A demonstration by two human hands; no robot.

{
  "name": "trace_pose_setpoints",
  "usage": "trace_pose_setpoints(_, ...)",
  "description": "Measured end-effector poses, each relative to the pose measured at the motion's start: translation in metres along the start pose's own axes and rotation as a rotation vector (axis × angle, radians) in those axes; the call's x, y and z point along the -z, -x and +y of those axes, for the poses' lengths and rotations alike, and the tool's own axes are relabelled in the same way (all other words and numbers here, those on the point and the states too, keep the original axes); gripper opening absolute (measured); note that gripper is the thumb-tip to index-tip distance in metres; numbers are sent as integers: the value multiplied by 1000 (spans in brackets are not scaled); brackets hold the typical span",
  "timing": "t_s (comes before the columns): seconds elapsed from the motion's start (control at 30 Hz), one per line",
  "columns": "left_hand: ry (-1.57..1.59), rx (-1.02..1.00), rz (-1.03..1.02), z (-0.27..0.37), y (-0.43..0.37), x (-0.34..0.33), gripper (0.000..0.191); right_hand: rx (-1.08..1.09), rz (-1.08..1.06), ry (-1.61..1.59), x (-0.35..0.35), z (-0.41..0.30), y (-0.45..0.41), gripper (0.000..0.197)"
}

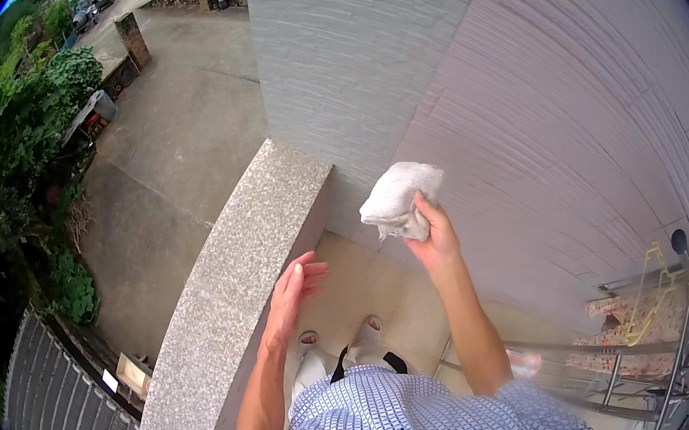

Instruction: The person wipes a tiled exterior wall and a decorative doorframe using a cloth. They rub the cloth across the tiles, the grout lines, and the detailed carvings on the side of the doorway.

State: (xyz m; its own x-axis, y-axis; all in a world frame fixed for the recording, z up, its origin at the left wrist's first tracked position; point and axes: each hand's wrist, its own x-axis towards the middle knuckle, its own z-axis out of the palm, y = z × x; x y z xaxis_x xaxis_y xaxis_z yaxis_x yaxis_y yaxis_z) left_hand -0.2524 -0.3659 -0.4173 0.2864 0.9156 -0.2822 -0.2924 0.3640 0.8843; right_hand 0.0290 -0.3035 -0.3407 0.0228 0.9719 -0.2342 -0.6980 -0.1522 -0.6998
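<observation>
My right hand (436, 229) grips a folded white cloth (404, 194), thumb on top, in front of the tiled wall (473, 152). Whether the cloth touches the tiles, I cannot tell. My left hand (297, 280) holds nothing; its fingers are slightly apart and point to the right. It hovers near the inner edge of a speckled granite ledge (220, 264), which meets the grey part of the wall at its far end.
At the lower right stands a metal drying rack (617, 349) with yellow hangers (655, 291) and a flowered cloth (633, 324). My feet are on a beige tiled floor (358, 272). Beyond the ledge, well below, lie a concrete yard (173, 107), plants and a corrugated roof (64, 415).
</observation>
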Motion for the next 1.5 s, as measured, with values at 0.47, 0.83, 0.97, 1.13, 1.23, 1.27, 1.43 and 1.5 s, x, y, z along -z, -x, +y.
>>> trace_pose_setpoints(0.47, 435, -83, 333, -24, 147, 91, 51, -497, -304, 438, -80, 199, 107, 45)
trace_pose_setpoints(0.83, 554, 22, 710, -145, 317, 82, 46, -846, -651, 738, -28, 309, 226, 47)
trace_pose_setpoints(0.97, 456, 242, 763, -199, 363, 78, 39, -814, -564, 740, 20, 360, 289, 38)
trace_pose_setpoints(1.13, 251, 448, 757, -234, 401, 101, 41, -854, -367, 733, 40, 383, 340, 33)
trace_pose_setpoints(1.23, 75, 460, 664, -231, 411, 116, 47, -863, -222, 579, 37, 395, 362, 39)
trace_pose_setpoints(1.27, 36, 473, 565, -238, 416, 125, 51, -840, -184, 570, 37, 400, 369, 39)
trace_pose_setpoints(1.43, -856, 187, 553, -212, 436, 191, 43, -702, -58, 507, 37, 448, 374, 41)
trace_pose_setpoints(1.5, -1079, 131, 609, -197, 451, 240, 42, -437, 24, 664, 39, 468, 337, 40)
